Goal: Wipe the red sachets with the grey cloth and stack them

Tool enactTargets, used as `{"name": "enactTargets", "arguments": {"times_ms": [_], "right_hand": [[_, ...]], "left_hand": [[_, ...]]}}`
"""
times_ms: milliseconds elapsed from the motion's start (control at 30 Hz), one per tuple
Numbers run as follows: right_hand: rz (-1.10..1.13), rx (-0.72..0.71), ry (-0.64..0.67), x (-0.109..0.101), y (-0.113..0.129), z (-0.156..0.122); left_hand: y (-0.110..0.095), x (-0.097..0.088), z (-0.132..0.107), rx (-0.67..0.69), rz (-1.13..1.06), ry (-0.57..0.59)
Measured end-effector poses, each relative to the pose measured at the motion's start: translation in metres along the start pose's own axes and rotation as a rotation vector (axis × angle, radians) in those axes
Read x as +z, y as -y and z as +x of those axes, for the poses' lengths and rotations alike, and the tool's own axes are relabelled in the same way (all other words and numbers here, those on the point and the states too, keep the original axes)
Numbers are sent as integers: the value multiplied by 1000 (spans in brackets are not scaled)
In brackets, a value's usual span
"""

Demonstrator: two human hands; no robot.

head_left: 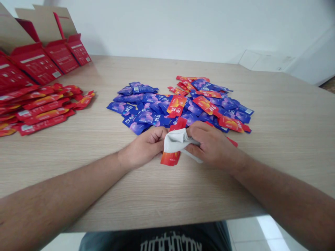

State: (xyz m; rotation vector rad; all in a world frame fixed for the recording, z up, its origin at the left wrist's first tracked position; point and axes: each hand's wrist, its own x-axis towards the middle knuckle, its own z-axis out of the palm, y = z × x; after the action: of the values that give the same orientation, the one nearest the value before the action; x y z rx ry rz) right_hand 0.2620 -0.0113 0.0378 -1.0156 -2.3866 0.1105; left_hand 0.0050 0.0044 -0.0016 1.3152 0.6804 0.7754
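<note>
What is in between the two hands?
In the head view, a white cloth lies between the left hand and right hand, folded around a red packet; both hands grip it.

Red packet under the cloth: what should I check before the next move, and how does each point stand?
1. The red packet lies on the table, lower end showing: ok.
2. The cloth covers its upper part, gripped by the right hand: ok.
3. Grip of the left hand: fingers curled at the cloth's edge, pinch hidden: cannot tell.
4. Packet clear of the pile of packets: cannot tell, cloth hides that end.
5. Bare table near the hands: ok.
</note>
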Motion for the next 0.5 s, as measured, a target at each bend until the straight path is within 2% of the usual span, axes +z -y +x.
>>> {"name": "enactTargets", "arguments": {"times_ms": [167, 333, 500], "right_hand": [[-75, 141, -116, -1, -2, 1], [-4, 31, 7, -1, 4, 0], [-55, 121, -96, -2, 2, 1]], "left_hand": [[-1, 1, -1, -29, -63, -40], [-2, 1, 0, 18, 26, 13], [-1, 1, 0, -2, -54, -24]]}}
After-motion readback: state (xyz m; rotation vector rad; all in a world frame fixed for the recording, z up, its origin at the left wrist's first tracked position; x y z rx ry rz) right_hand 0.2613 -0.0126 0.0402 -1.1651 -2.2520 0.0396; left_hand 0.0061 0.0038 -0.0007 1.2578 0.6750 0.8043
